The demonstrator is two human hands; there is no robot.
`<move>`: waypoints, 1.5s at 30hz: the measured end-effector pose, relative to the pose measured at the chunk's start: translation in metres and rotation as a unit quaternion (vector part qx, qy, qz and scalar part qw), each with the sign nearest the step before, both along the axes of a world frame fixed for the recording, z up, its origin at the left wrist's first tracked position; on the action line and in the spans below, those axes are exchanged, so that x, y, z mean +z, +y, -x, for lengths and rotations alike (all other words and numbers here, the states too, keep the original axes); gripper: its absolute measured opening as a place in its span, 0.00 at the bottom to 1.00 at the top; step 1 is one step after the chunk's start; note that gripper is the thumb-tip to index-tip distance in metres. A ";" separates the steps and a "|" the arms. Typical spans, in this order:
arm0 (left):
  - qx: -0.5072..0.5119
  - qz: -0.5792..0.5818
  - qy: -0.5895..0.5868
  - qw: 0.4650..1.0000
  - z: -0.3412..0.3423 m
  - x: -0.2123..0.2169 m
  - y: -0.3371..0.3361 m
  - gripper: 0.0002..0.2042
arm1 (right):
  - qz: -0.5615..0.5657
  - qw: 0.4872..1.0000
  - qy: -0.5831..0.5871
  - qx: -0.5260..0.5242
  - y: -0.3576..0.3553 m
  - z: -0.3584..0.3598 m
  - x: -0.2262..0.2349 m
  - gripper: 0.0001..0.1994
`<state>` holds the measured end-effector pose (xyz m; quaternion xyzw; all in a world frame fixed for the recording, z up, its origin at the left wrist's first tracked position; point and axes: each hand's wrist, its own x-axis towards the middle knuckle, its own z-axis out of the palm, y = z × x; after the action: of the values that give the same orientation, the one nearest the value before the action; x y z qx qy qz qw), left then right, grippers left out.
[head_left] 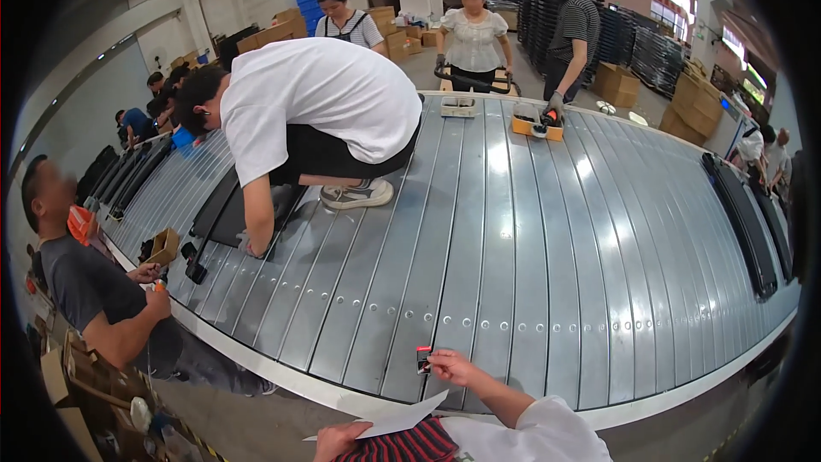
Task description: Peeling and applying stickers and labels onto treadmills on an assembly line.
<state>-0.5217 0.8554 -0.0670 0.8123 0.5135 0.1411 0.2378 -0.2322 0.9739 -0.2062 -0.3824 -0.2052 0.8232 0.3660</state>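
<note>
At the lower edge, my left hand (340, 440) is closed on a white sheet of paper (402, 419). The sheet slants up to the right, over a red-and-black striped cloth (410, 443) close to my body. My right hand (453, 367) reaches out over the near edge of the metal slat conveyor (479, 291). Its fingers pinch a small black piece with a red edge (423, 361). What exactly the piece is I cannot make out.
On the conveyor a person in white (325, 103) crouches over a black panel (227, 214). A person in grey (94, 274) stands at left. Across the belt lie a white tray (458, 108) and a yellow box (537, 127). Long black parts (740, 227) lie at right.
</note>
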 end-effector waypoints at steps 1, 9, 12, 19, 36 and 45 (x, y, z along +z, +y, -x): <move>-0.006 -0.004 -0.011 1.000 0.002 -0.002 -0.001 0.17 | 0.013 1.000 0.002 0.005 -0.002 0.002 -0.008 0.05; -0.018 -0.013 -0.039 0.999 0.010 0.000 -0.002 0.16 | -0.003 0.993 0.113 0.021 -0.002 0.019 0.010 0.12; -0.037 0.003 -0.023 0.999 0.008 0.000 0.011 0.15 | -0.051 0.984 0.167 0.044 -0.007 0.021 0.005 0.14; -0.040 -0.013 -0.016 0.999 0.021 0.005 0.011 0.16 | 0.035 0.975 0.197 0.099 -0.012 0.019 -0.031 0.10; -0.088 0.004 0.021 0.996 0.032 0.011 0.031 0.19 | -0.074 0.947 0.263 0.168 0.007 0.052 -0.031 0.18; -0.052 -0.021 -0.020 0.998 0.040 0.002 0.023 0.15 | -0.029 0.970 0.175 0.166 0.015 0.049 -0.045 0.10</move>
<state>-0.5613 0.8789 -0.0652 0.8398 0.4625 0.1553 0.2383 -0.2812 0.9890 -0.2510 -0.1823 -0.2219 0.9204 0.2655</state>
